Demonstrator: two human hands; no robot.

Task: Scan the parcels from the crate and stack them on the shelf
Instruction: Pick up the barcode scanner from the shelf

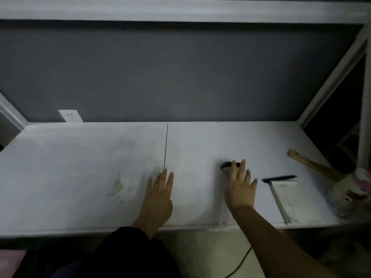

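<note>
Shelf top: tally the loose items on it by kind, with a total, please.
Dark device under the right hand fingertips: 1
Pen: 1
Notepad: 1
Wooden-handled mallet: 1
White-and-pink bundle, contents unclear: 1
Total: 5

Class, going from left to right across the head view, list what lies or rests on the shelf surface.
Yellowish stain → left hand → right hand → white notepad → wooden-handled mallet.

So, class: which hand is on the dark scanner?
The right hand, its fingers over the scanner; the left hand lies flat on bare shelf.
</note>
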